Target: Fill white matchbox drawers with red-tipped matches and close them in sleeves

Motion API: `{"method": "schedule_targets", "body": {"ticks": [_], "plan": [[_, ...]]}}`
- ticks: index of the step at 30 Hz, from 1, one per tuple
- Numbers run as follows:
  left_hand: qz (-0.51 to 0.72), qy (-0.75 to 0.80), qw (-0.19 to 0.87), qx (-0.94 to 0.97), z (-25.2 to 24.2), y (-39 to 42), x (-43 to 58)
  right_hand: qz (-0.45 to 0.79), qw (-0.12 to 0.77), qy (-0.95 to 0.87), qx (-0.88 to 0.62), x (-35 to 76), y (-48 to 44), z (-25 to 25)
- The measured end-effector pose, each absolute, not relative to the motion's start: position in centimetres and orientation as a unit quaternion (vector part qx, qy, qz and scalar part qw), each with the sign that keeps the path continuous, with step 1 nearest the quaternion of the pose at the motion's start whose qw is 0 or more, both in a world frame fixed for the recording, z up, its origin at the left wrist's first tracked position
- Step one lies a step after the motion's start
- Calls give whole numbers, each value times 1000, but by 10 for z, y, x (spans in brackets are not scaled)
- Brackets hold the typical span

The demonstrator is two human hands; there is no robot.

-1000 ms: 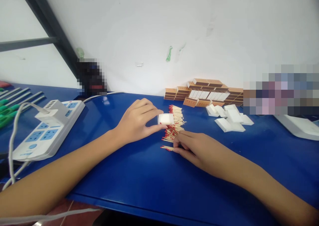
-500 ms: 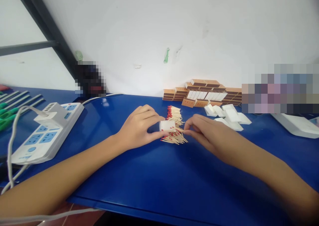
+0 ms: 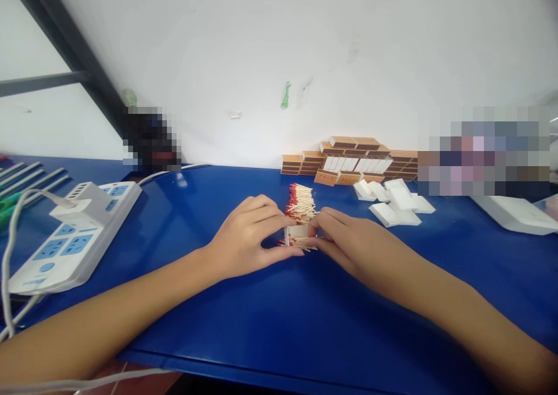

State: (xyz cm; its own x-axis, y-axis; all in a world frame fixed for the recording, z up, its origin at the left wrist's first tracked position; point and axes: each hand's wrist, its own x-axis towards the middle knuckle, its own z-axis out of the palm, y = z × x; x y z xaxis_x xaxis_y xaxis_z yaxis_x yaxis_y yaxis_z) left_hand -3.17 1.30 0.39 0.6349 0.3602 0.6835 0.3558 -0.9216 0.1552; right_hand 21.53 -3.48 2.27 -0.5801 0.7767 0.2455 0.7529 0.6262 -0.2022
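Observation:
Between thumb and fingers, my left hand (image 3: pixel 246 232) grips a small white matchbox tray (image 3: pixel 298 232) by its sides. My right hand (image 3: pixel 349 232) is closed in a pinch over the tray's right end, on matches whose red heads point left; its fingertips partly hide them. Just behind the tray lies a pile of loose matches (image 3: pixel 300 202) with red heads on the left. More matches show under and in front of the tray, partly covered by both hands.
Stacked brown matchboxes (image 3: pixel 355 143) line the wall, some with white trays showing. Several white trays (image 3: pixel 399 194) lie in a loose heap at the right. A white power strip (image 3: pixel 74 241) with a cable takes up the left of the blue table (image 3: pixel 279 319).
My right hand has moved left and now reaches over the tray with the matches. My left hand and the tray are slightly lower in view, with the tray's inside more visible.

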Motion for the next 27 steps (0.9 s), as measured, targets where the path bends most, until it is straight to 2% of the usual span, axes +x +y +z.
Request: {"method": "schedule_targets", "body": {"ticks": [11,16,27], "plan": [[400,204,18,894,6,12,-31,41,232,-868,-437,218,-31,28],[408,255,11,877,6,16,-35,45,231,-860,-453,225,-27,33],[404,250,9,880,8,14,-33,14,259,-866,-428,219,-32,38]]}}
